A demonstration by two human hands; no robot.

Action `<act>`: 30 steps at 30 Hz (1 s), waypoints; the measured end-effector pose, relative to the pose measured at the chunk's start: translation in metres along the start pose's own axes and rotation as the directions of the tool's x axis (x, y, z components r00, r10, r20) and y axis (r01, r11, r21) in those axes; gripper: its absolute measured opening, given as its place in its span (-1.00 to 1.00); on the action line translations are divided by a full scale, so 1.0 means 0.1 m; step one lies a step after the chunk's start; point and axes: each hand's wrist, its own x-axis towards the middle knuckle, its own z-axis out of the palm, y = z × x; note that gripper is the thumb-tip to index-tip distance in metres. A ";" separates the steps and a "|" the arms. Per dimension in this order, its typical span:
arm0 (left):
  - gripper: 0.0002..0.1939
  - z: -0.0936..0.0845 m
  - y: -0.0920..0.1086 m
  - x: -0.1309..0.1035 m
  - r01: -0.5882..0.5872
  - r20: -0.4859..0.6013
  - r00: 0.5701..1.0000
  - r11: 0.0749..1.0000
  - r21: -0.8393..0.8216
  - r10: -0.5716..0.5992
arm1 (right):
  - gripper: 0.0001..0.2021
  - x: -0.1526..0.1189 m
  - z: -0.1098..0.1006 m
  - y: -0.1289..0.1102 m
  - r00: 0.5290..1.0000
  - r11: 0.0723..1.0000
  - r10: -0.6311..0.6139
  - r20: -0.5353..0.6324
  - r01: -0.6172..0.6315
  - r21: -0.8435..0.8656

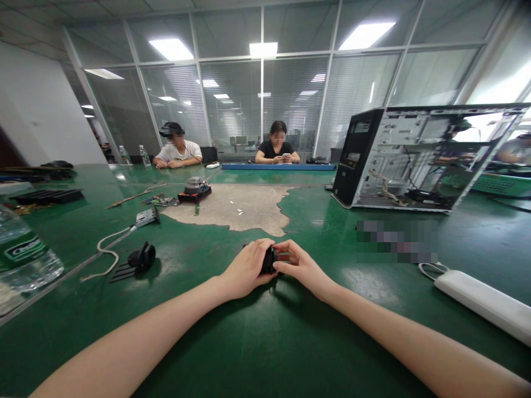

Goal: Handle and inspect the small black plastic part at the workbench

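Both my hands meet at a small black part [269,261] just above the green table, near the middle of the view. My left hand [248,269] wraps over its left side and hides much of it. From the right, my right hand [302,266] pinches the same part between thumb and fingertips. Left of my hands, a black round-ended part with flat prongs [141,256] lies on the table [224,342]. Beyond it are a metal piece [147,216] with a pale cable and a red-and-black device [194,190].
At the right stands an open computer case [359,160], with a white power strip [483,298] nearer. A water bottle [29,254] is at the left edge. Two people sit across the table, one holding a phone [286,157]. A bare patch [257,207] shows in the table's surface.
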 end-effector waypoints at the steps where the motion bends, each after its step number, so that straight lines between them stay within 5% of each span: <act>1: -0.39 0.00 0.00 0.00 -0.004 0.000 1.000 1.000 -0.001 0.004 | -0.71 -0.01 0.00 -0.01 1.000 1.000 -0.017 0.007 0.017 0.006; 30: -0.42 0.01 0.00 0.01 0.007 -0.010 1.000 1.000 -0.017 -0.007 | -0.72 0.02 0.01 0.04 0.999 1.000 -0.001 -0.049 0.000 -0.019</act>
